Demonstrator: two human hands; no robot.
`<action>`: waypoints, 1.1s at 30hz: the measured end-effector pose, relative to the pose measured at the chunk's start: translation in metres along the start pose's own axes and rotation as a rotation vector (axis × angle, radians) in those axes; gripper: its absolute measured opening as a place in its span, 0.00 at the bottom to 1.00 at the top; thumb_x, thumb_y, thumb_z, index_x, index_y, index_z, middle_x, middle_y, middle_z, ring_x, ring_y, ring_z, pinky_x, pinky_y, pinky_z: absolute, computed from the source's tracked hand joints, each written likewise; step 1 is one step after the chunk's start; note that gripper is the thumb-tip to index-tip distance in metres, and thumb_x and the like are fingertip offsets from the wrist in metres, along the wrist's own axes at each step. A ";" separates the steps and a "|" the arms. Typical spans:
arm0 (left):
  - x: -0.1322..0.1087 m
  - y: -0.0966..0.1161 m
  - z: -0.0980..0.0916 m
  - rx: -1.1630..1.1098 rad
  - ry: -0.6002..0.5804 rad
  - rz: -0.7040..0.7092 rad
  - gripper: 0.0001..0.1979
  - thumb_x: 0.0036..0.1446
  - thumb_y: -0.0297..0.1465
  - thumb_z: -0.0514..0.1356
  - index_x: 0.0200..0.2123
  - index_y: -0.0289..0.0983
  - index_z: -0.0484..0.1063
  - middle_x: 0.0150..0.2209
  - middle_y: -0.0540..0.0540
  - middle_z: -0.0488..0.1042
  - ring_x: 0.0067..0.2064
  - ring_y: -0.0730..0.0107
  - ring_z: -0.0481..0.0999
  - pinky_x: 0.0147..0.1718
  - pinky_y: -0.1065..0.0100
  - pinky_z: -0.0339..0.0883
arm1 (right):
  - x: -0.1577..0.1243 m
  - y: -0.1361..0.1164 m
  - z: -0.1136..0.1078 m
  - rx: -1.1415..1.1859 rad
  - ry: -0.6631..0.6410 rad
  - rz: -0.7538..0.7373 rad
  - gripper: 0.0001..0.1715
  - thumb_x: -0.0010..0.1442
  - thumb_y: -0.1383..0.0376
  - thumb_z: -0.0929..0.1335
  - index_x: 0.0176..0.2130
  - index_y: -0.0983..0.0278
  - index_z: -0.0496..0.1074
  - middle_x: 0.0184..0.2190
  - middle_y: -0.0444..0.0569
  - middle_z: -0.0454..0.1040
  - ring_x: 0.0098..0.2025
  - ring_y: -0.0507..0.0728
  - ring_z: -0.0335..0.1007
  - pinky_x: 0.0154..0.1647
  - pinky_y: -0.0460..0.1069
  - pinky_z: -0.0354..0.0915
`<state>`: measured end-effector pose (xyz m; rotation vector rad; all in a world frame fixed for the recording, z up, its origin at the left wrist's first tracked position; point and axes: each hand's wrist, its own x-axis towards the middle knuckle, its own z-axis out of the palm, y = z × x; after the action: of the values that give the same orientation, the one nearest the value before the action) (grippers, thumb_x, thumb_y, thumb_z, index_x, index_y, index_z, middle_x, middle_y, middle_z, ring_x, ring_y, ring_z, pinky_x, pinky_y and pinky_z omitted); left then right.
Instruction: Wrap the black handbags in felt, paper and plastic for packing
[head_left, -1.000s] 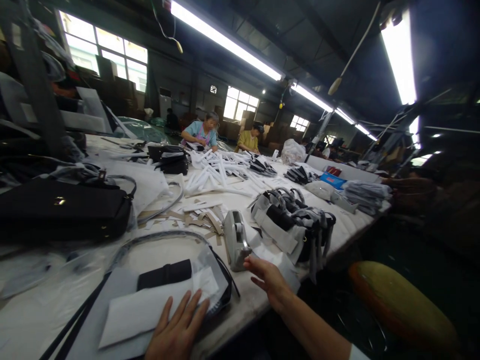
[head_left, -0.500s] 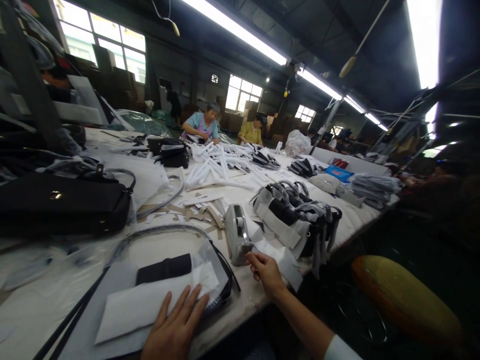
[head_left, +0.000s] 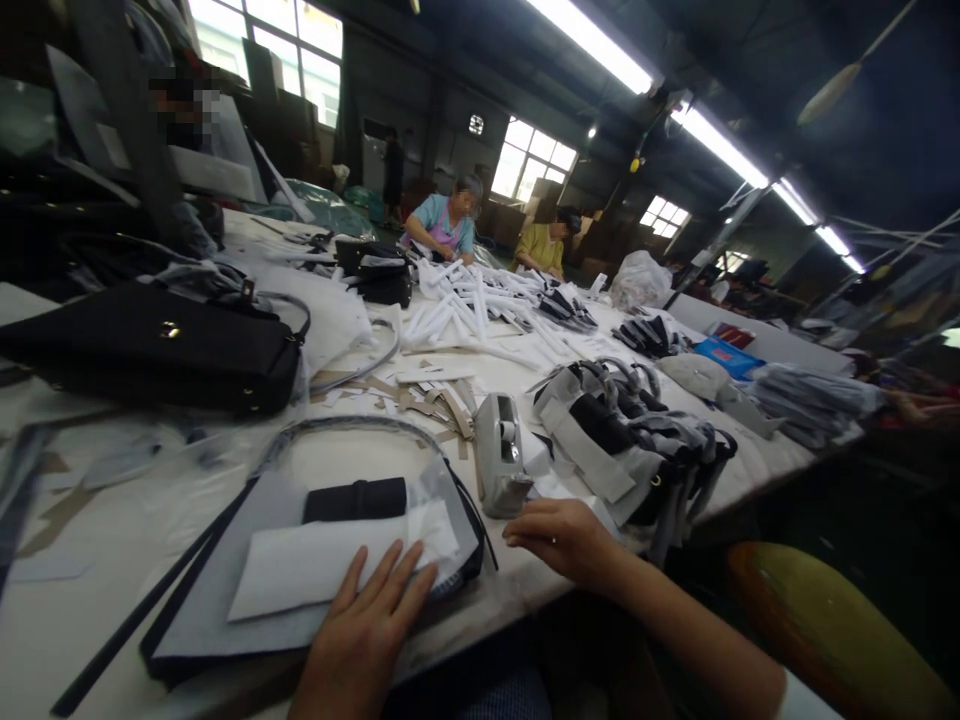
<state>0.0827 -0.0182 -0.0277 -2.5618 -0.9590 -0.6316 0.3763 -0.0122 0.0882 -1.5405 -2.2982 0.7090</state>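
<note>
My left hand (head_left: 367,625) lies flat, fingers spread, on a folded white padding sheet (head_left: 315,560). The sheet rests on a dark bag covered in pale wrapping (head_left: 202,610), lying on its side near the table's front edge. Beside the sheet is a black rolled piece (head_left: 356,500). A wrapped handle (head_left: 360,424) arches away from me at the bag's far side. My right hand (head_left: 562,540) is closed in a pinch just in front of a grey tape dispenser (head_left: 499,455). Whatever is between its fingertips is too small or clear to make out.
A black handbag (head_left: 150,345) stands at the left. Cardboard scraps (head_left: 435,395) lie behind the dispenser, and wrapped straps and bag parts (head_left: 637,440) are piled to its right. White tubes (head_left: 472,305) cover the table further back, where two people work. A stool (head_left: 832,620) stands at the right.
The view has turned left, so things sit further right. My right hand has drawn slightly toward me from the dispenser's front end, still pinched. My left hand stays flat on the padding.
</note>
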 end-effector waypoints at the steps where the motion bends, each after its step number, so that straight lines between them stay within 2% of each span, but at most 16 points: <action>1: 0.000 0.000 0.000 -0.001 -0.009 -0.004 0.27 0.59 0.21 0.49 0.59 0.44 0.65 0.60 0.48 0.71 0.57 0.60 0.73 0.57 0.54 0.62 | 0.009 -0.009 -0.007 -0.099 -0.072 -0.090 0.18 0.67 0.54 0.63 0.43 0.56 0.80 0.35 0.50 0.79 0.38 0.58 0.74 0.40 0.49 0.62; 5: 0.002 0.003 -0.003 -0.015 0.002 -0.013 0.25 0.61 0.21 0.48 0.59 0.44 0.66 0.59 0.47 0.71 0.57 0.60 0.73 0.60 0.53 0.60 | 0.057 -0.037 -0.019 -0.279 -0.263 -0.323 0.17 0.67 0.56 0.63 0.40 0.58 0.80 0.33 0.49 0.78 0.35 0.56 0.74 0.34 0.47 0.60; 8: 0.004 0.005 -0.005 -0.047 0.029 -0.050 0.24 0.62 0.20 0.47 0.56 0.44 0.69 0.57 0.47 0.73 0.57 0.62 0.74 0.63 0.52 0.55 | 0.096 -0.047 -0.009 -0.387 -0.387 -0.469 0.15 0.64 0.55 0.66 0.35 0.60 0.79 0.29 0.47 0.78 0.33 0.55 0.73 0.29 0.47 0.56; 12: 0.002 0.005 -0.006 -0.056 -0.011 -0.079 0.22 0.65 0.25 0.48 0.58 0.46 0.66 0.61 0.49 0.70 0.60 0.62 0.70 0.64 0.53 0.52 | 0.144 -0.049 0.011 -0.550 -0.557 -0.590 0.14 0.61 0.55 0.69 0.32 0.60 0.79 0.29 0.47 0.79 0.30 0.55 0.72 0.25 0.48 0.51; 16: 0.001 0.008 -0.003 -0.073 0.001 -0.102 0.19 0.67 0.29 0.49 0.57 0.47 0.67 0.61 0.50 0.69 0.61 0.64 0.68 0.68 0.52 0.35 | 0.177 -0.051 0.027 -0.649 -0.697 -0.659 0.12 0.58 0.54 0.71 0.32 0.58 0.80 0.28 0.45 0.80 0.28 0.54 0.71 0.24 0.49 0.48; 18: 0.000 0.012 0.005 -0.101 0.063 -0.138 0.18 0.67 0.29 0.47 0.54 0.47 0.69 0.59 0.49 0.72 0.60 0.64 0.70 0.68 0.51 0.32 | 0.189 -0.056 0.034 -0.693 -0.753 -0.682 0.13 0.58 0.53 0.71 0.32 0.57 0.80 0.27 0.45 0.80 0.28 0.54 0.71 0.23 0.49 0.48; 21: -0.001 0.019 0.018 -0.132 0.194 -0.217 0.17 0.67 0.29 0.46 0.50 0.46 0.72 0.55 0.48 0.75 0.59 0.62 0.70 0.68 0.49 0.36 | 0.202 -0.067 0.042 -0.805 -0.844 -0.679 0.11 0.56 0.54 0.72 0.32 0.58 0.81 0.28 0.46 0.81 0.28 0.55 0.72 0.23 0.49 0.49; 23: -0.002 0.021 0.023 -0.129 0.233 -0.222 0.17 0.67 0.29 0.46 0.50 0.46 0.72 0.54 0.48 0.75 0.59 0.62 0.71 0.68 0.47 0.37 | 0.209 -0.074 0.047 -0.865 -0.899 -0.659 0.09 0.53 0.56 0.74 0.31 0.58 0.81 0.28 0.47 0.81 0.28 0.55 0.73 0.24 0.48 0.51; 26: -0.004 0.019 0.021 -0.125 0.162 -0.169 0.19 0.67 0.27 0.45 0.53 0.47 0.71 0.55 0.48 0.75 0.59 0.63 0.71 0.68 0.47 0.34 | 0.215 -0.079 0.053 -0.900 -0.933 -0.640 0.11 0.49 0.56 0.77 0.29 0.60 0.81 0.26 0.50 0.80 0.28 0.57 0.74 0.26 0.48 0.55; 29: -0.004 0.014 0.012 -0.142 0.070 -0.176 0.20 0.67 0.25 0.45 0.54 0.47 0.70 0.57 0.49 0.74 0.60 0.63 0.70 0.68 0.47 0.32 | 0.219 -0.077 0.058 -0.947 -0.895 -0.634 0.19 0.48 0.50 0.76 0.31 0.64 0.81 0.26 0.55 0.80 0.29 0.62 0.75 0.26 0.49 0.57; 33: -0.003 0.006 0.006 -0.099 0.065 -0.092 0.19 0.67 0.27 0.47 0.55 0.47 0.70 0.56 0.49 0.74 0.57 0.63 0.73 0.68 0.47 0.28 | 0.223 -0.072 0.058 -0.955 -0.869 -0.615 0.28 0.45 0.44 0.76 0.32 0.65 0.81 0.26 0.57 0.80 0.29 0.64 0.76 0.27 0.50 0.59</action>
<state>0.0867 -0.0212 -0.0350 -2.5761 -1.0533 -0.8023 0.2046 0.1571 0.0704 -0.6016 -3.8625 0.0391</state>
